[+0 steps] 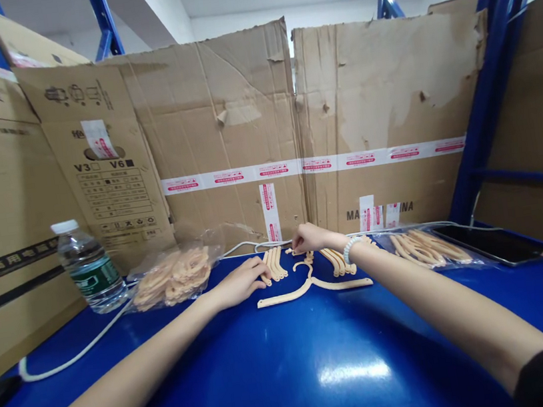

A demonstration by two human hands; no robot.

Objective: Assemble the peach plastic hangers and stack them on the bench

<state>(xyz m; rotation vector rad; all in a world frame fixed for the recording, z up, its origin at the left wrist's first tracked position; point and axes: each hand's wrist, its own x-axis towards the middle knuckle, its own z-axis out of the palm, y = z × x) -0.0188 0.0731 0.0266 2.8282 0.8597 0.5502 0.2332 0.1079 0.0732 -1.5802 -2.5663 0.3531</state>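
Observation:
A beige folding clothes hanger (311,281) lies spread on the blue table, its hook towards the far side. My left hand (243,281) rests palm down left of it, fingers stretched out and fingertips at a row of loose hanger arms (275,265). Beyond the hanger, my right hand (309,236) has its fingers pinched together on a small beige hanger piece (289,251), mostly hidden by the fingers. Small beige pieces (310,256) lie just below that hand. Another row of hanger arms (336,262) sits by my right wrist, partly covered by it.
Plastic bags of beige hanger parts lie at left (175,277) and right (427,249). A water bottle (89,266) stands far left beside a white cable (78,355). A dark phone-like device (492,243) lies right. Cardboard sheets (219,116) wall off the back.

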